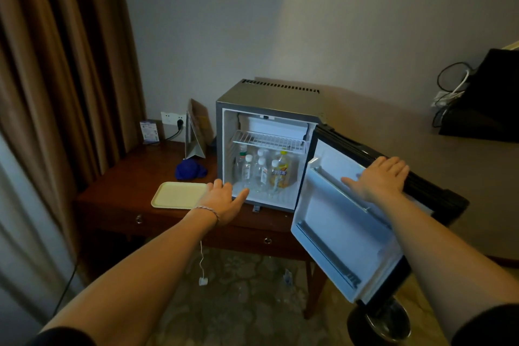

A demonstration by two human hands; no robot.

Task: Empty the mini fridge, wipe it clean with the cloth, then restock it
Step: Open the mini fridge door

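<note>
fridge [266, 146] open, bottles [264, 170] inside

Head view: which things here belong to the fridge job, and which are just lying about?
Job: mini fridge, its open door, bottles, blue cloth, tray, left hand, right hand.
Lying about: folded card, small box, bin.

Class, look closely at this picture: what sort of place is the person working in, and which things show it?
Probably a hotel guest room: a mini fridge stocked with drink bottles stands on a wooden desk by a standing card, with long curtains alongside.
</note>
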